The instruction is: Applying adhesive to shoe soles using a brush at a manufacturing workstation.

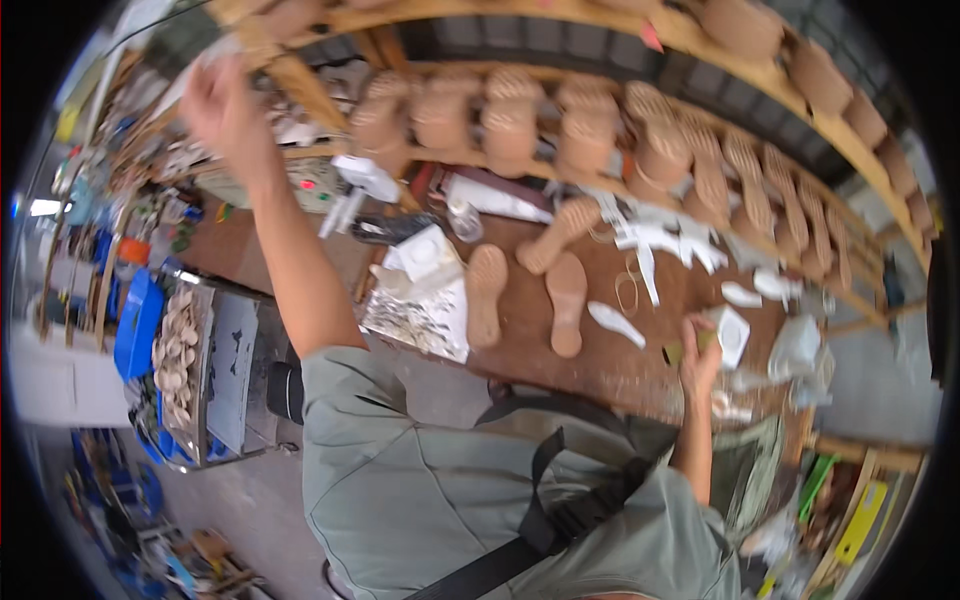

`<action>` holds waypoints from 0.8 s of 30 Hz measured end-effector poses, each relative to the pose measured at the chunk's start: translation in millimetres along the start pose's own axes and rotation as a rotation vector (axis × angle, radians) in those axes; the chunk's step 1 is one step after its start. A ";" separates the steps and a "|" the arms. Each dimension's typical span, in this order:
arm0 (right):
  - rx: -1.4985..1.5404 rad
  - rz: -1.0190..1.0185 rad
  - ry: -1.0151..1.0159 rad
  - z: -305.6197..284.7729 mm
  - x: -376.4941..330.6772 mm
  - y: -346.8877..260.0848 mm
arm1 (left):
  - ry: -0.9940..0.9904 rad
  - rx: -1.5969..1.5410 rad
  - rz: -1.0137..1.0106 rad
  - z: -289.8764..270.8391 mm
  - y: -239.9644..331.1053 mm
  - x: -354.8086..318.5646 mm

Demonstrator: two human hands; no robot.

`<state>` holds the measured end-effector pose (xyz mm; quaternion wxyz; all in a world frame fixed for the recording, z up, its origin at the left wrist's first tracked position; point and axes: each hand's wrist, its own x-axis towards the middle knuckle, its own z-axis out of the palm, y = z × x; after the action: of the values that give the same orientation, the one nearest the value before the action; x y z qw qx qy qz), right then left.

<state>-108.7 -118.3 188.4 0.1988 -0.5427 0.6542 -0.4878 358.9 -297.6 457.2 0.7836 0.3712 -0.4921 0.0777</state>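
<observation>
My left arm stretches up to the far left, and my left hand (222, 105), smeared by motion, is beside a wooden shelf post; its fingers cannot be made out. Over the right part of the brown table, my right hand (700, 358) is closed around a small olive-brown roll-like piece (674, 354). Just beyond that hand lies a white square piece (732, 337) with a round mark. Tan shoe soles (567, 303) rest at the table's middle, one of them tilted. White sole-shaped pieces (617, 324) and jagged white cut-outs (668, 238) lie around them.
A wooden rack (450, 160) with several tan soles spans the table's back. A clear bottle (465, 220) and a stained white sheet (425, 315) are on the left part. Behind to the left stands a metal cart (228, 365) with a blue bin (138, 325). Plastic bags (797, 350) lie rightward.
</observation>
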 end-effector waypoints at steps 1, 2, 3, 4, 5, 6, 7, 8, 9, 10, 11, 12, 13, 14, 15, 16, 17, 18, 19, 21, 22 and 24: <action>-0.007 0.063 0.021 -4.7 -4.1 19.5 | 0.038 -0.147 -0.078 9.3 3.1 -51.2; 0.034 0.144 0.035 -2.3 -3.8 30.6 | -0.247 0.253 0.062 -20.4 -14.3 -83.8; -0.037 0.157 0.004 -1.0 -5.2 44.1 | -0.380 0.193 -0.017 -10.4 -6.4 -147.1; -0.094 0.152 -0.033 -3.4 -6.6 49.8 | -0.690 -0.186 -0.352 -22.2 -35.9 -207.3; -0.096 0.161 -0.033 -3.8 -8.9 61.9 | -0.870 -0.201 -0.485 -16.4 -49.0 -279.6; -0.183 0.170 -0.056 -12.0 -14.1 72.4 | -1.213 0.061 -0.676 4.8 -40.9 -335.2; -0.252 0.164 -0.093 -14.7 -15.1 81.4 | -1.173 0.089 -0.844 14.1 -68.4 -403.3; -0.270 0.182 -0.092 -24.3 -22.7 90.3 | -1.204 0.410 -0.720 45.8 -65.5 -432.4; -0.243 0.142 -0.156 -26.0 -28.6 88.8 | -1.161 0.543 -0.554 62.7 -75.2 -453.1; -0.211 0.082 -0.220 -24.0 -24.5 84.2 | -1.093 0.673 -0.381 76.9 -97.2 -468.4; -0.342 0.180 -0.362 -23.6 -19.5 71.9 | -1.079 0.703 -0.387 81.3 -127.3 -478.3; -0.335 0.167 -0.386 -25.6 -18.0 64.9 | -1.161 0.859 -0.425 82.4 -154.5 -486.6; -0.263 0.182 -0.417 -24.0 -13.9 66.6 | -1.242 1.011 -0.459 82.0 -173.0 -493.9; -0.216 0.219 -0.423 -31.3 -9.2 69.9 | -1.252 0.993 -0.467 89.1 -174.6 -500.7; -0.103 0.281 -0.405 -39.9 -0.2 64.1 | -1.347 0.904 -0.590 99.2 -170.0 -497.0; 0.021 0.337 -0.393 -46.1 7.2 50.9 | -1.435 0.829 -0.713 100.3 -163.2 -487.7; 0.013 0.294 -0.370 -56.5 13.7 34.4 | -1.467 0.835 -0.649 100.5 -152.6 -476.2; 0.014 0.242 -0.350 -64.8 19.9 18.5 | -1.485 0.851 -0.578 96.1 -138.3 -461.6; 0.148 0.167 -0.259 -71.3 16.9 1.4 | -1.405 0.860 -0.453 80.8 -120.2 -448.8; 0.315 0.071 -0.026 -97.4 -1.9 -34.1 | -1.347 0.755 -0.244 79.0 -42.5 -439.5; 0.405 0.030 0.057 -99.4 -12.2 -40.3 | -1.331 0.728 -0.164 62.0 3.6 -429.9; 0.415 -0.036 0.130 -94.7 -26.8 -34.0 | -1.410 0.708 -0.021 24.2 69.0 -450.2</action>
<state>-157.1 -51.8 252.4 0.2550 -0.4692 0.5416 -0.6493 81.3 -154.7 124.7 0.1225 0.5648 -0.8155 -0.0313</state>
